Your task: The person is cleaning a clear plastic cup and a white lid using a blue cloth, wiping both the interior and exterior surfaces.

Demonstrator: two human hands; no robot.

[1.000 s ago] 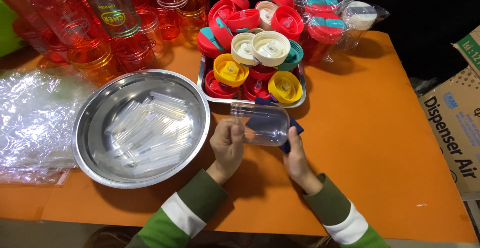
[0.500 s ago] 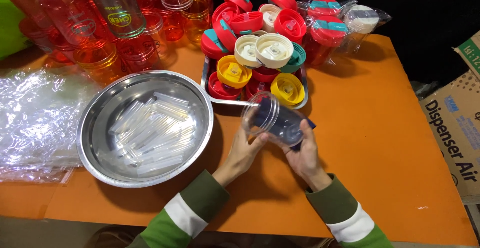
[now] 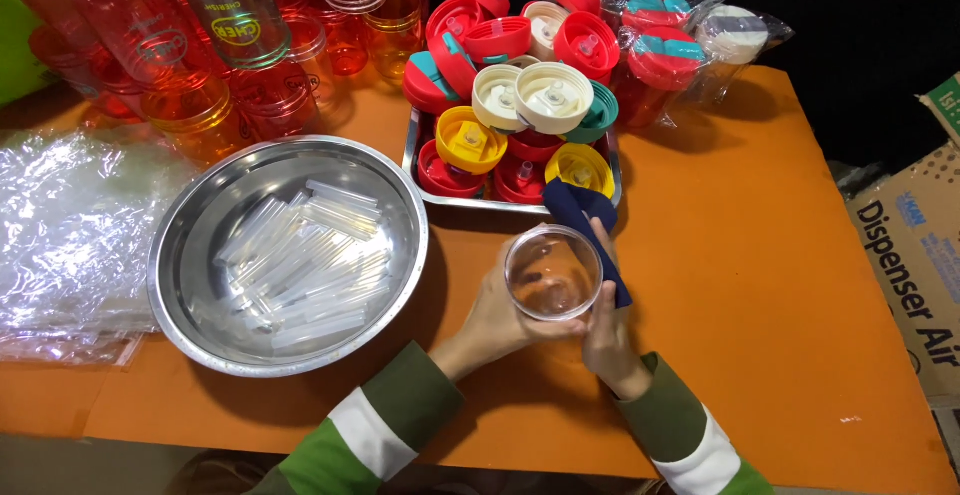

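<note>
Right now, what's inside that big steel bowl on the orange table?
The steel bowl holds a loose pile of clear plastic straws, lying flat across its bottom. The bowl's floor beneath the pile is covered, so anything under them can't be seen.

Both hands meet over the orange table, near its front edge. Left hand cups a clear round plastic cup, open mouth tilted up toward the camera. Right hand grips the cup's other side and holds a dark blue cloth against it.

Just left: round steel bowl holding clear plastic straws. Behind the cup: rectangular steel tray heaped with red, yellow, cream and teal plastic lids. Back left corner: tinted orange and red plastic bottles. Left edge: crumpled clear plastic bags. Right edge: brown cardboard box.
</note>
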